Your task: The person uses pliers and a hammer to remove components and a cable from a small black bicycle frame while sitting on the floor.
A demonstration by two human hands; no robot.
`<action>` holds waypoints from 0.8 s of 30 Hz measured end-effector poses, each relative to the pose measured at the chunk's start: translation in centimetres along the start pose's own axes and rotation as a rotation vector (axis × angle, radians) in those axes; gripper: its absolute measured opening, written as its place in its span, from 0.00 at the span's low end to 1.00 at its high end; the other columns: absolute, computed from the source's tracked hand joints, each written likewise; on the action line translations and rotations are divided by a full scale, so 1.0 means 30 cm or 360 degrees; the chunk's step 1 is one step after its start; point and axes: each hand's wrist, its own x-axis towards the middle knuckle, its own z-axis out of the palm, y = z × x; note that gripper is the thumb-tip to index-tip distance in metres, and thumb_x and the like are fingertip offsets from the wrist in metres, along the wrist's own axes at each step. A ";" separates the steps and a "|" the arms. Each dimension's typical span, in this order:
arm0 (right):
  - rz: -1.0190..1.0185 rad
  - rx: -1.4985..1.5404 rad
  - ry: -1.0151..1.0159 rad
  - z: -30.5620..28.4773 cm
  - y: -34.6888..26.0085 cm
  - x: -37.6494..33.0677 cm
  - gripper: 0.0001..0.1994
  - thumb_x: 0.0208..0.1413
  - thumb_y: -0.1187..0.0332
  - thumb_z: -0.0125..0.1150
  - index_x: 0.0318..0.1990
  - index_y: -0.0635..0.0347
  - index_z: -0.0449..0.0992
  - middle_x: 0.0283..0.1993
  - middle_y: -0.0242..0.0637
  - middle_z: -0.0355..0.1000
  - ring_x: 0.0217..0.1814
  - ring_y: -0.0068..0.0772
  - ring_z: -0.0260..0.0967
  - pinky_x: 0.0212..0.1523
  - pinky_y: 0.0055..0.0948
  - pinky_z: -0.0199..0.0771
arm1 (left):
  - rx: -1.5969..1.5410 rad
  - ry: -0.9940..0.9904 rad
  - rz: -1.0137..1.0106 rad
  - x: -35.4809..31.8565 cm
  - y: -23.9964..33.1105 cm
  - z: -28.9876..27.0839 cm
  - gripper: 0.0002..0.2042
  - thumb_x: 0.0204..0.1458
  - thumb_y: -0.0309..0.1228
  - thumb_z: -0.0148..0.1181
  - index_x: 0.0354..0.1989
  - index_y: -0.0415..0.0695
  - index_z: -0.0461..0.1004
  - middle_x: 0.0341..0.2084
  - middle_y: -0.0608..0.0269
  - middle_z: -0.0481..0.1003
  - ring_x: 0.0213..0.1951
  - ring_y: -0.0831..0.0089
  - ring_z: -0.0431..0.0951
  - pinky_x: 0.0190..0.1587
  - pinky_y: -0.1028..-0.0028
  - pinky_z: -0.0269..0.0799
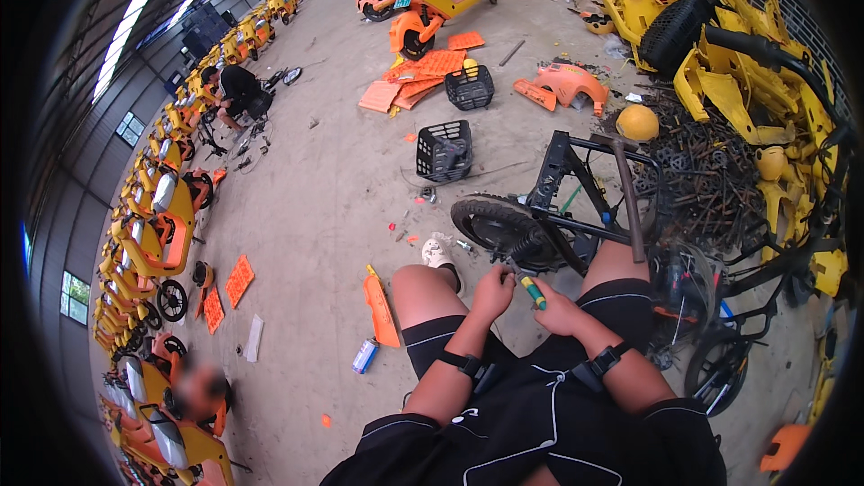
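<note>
In front of my lap, my right hand [560, 313] is closed round a screwdriver [535, 292] with a green-and-yellow handle, its tip end toward my left hand. My left hand [492, 293] is curled closed just beside it; what its fingers hold, if anything, is hidden. Both hands are close to a black wheel [499, 227] with a tyre, lying tilted near my knees. The wheel is joined to a bare black scooter frame [562, 189], which leans by my right leg. My wrists wear dark bands.
Black baskets [445, 151] and orange panels [432, 67] lie ahead. A heap of dark metal parts [706, 162] and yellow body panels [738, 72] stands at right. Left are rows of yellow scooters [162, 225] and a crouching person [238, 94]. A blue-white can [364, 356] lies near my left leg.
</note>
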 end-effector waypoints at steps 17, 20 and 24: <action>-0.0256 -0.0424 0.0377 -0.004 -0.040 -0.035 0.27 0.54 0.67 0.58 0.62 0.62 0.63 0.50 0.57 0.75 0.52 0.63 0.74 0.50 0.54 0.73 | 0.0095 -0.0008 0.0008 0.001 0.006 -0.006 0.09 0.64 0.32 0.53 0.42 0.39 0.74 0.28 0.47 0.78 0.34 0.49 0.79 0.38 0.58 0.72; -0.0219 -0.0637 0.0522 0.004 -0.059 -0.038 0.28 0.53 0.66 0.59 0.62 0.61 0.63 0.50 0.55 0.75 0.51 0.60 0.75 0.49 0.53 0.74 | 0.0106 0.0052 0.0048 0.005 0.017 0.000 0.10 0.64 0.33 0.54 0.39 0.38 0.74 0.25 0.49 0.75 0.30 0.56 0.75 0.36 0.60 0.70; -0.0358 -0.0723 0.0732 0.013 -0.021 -0.007 0.28 0.52 0.69 0.61 0.62 0.61 0.65 0.47 0.51 0.75 0.44 0.53 0.77 0.43 0.47 0.77 | 0.0148 0.0048 0.0000 0.009 0.069 -0.003 0.10 0.64 0.33 0.53 0.43 0.39 0.75 0.34 0.41 0.78 0.40 0.41 0.78 0.42 0.56 0.72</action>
